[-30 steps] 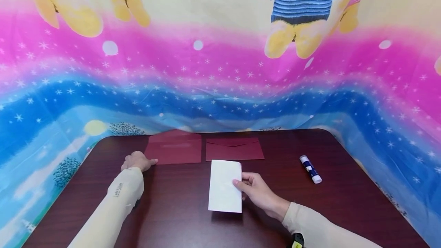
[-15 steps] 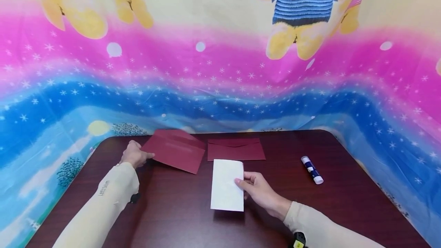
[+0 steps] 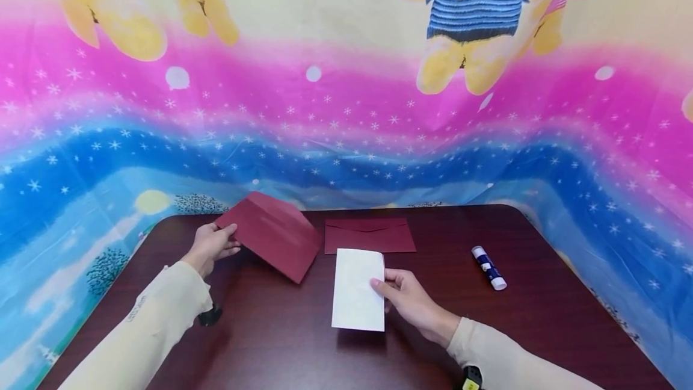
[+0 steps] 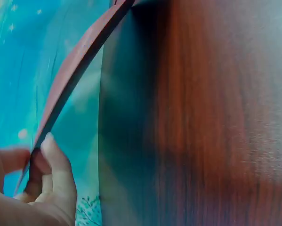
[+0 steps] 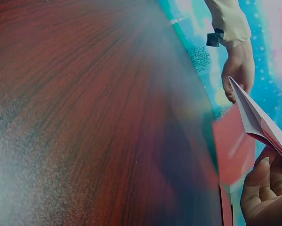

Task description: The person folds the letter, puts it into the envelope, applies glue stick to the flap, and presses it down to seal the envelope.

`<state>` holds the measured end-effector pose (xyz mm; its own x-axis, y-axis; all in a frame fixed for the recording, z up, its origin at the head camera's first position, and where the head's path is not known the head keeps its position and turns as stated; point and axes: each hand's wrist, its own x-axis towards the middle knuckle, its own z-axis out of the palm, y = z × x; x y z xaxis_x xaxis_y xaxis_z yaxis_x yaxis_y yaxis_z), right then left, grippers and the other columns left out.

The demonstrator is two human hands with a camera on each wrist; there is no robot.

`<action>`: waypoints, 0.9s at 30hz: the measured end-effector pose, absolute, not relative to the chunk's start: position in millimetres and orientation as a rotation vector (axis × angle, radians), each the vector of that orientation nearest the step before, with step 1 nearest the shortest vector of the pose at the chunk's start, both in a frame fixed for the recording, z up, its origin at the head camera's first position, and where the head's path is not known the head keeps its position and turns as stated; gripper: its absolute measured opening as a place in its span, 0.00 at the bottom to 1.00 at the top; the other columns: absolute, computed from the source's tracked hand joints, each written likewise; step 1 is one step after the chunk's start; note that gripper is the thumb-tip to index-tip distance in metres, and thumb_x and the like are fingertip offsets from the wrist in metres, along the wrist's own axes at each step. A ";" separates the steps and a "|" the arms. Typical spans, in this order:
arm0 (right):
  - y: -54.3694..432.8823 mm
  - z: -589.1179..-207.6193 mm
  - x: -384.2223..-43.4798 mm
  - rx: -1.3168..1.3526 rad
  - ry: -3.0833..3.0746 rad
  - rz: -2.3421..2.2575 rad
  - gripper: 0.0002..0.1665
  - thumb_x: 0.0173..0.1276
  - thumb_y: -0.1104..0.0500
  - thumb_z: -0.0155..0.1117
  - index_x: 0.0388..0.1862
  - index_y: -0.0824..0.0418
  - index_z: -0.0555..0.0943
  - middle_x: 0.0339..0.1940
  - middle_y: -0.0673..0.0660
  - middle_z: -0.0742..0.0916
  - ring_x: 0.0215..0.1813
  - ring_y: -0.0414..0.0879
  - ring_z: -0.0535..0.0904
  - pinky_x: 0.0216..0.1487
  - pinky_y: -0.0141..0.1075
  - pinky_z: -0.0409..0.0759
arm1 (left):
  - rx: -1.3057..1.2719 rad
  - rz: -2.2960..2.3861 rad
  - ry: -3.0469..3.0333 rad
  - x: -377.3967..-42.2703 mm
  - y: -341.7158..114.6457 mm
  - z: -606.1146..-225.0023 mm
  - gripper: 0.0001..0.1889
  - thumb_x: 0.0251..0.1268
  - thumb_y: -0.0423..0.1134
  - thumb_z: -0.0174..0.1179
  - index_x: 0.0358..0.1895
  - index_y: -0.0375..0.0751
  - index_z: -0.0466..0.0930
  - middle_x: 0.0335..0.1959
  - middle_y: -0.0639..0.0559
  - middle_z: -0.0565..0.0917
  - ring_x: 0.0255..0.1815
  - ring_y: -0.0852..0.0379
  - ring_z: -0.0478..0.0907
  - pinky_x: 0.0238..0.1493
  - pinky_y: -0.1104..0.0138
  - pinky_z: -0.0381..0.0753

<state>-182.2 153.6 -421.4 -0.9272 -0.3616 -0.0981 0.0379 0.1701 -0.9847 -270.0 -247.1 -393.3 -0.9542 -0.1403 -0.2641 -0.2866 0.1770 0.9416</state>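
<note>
At the table's back left, my left hand (image 3: pixel 210 245) pinches the left corner of a dark red envelope (image 3: pixel 278 233), thumb on top. The envelope is tilted and lifted off the table; the left wrist view shows the red envelope (image 4: pixel 68 77) edge-on between thumb and fingers. My right hand (image 3: pixel 414 303) holds a folded white card (image 3: pixel 358 290) by its right edge, above the table's middle. In the right wrist view the white card (image 5: pixel 256 117) shows its folded layers, partly in front of the red envelope (image 5: pixel 232 146).
A second dark red envelope (image 3: pixel 370 236), flap down, lies at the back middle of the brown table (image 3: pixel 281 342). A blue and white glue stick (image 3: pixel 488 268) lies on the right. A printed cloth (image 3: pixel 346 107) hangs along the table's back and sides.
The left hand has taken the left envelope by its corner, raised it off the table and turned it clockwise. The right hand and the white card have hardly moved.
</note>
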 end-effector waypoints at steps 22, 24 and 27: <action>152.3 -409.4 -173.5 -0.371 2.070 -1.900 0.27 0.80 0.55 0.54 0.67 0.74 0.71 0.53 0.65 0.89 0.45 0.41 0.88 0.46 0.35 0.86 | -0.079 1.770 2.664 -228.3 -200.1 -377.2 0.19 0.83 0.40 0.41 0.69 0.34 0.61 0.31 0.50 0.82 0.23 0.61 0.75 0.25 0.64 0.79; 150.0 -408.8 -172.9 -0.384 2.053 -1.915 0.27 0.81 0.55 0.53 0.68 0.75 0.70 0.53 0.65 0.88 0.46 0.40 0.88 0.48 0.34 0.85 | -0.040 1.734 2.689 -222.5 -191.3 -377.8 0.18 0.84 0.40 0.38 0.68 0.35 0.59 0.33 0.46 0.79 0.23 0.58 0.74 0.25 0.62 0.80; 146.8 -406.7 -172.0 -0.404 2.046 -1.922 0.28 0.81 0.55 0.51 0.69 0.75 0.69 0.54 0.66 0.88 0.46 0.39 0.88 0.49 0.34 0.85 | 0.005 1.716 2.681 -214.4 -175.1 -378.1 0.15 0.81 0.36 0.36 0.63 0.35 0.59 0.36 0.42 0.74 0.24 0.56 0.72 0.24 0.59 0.79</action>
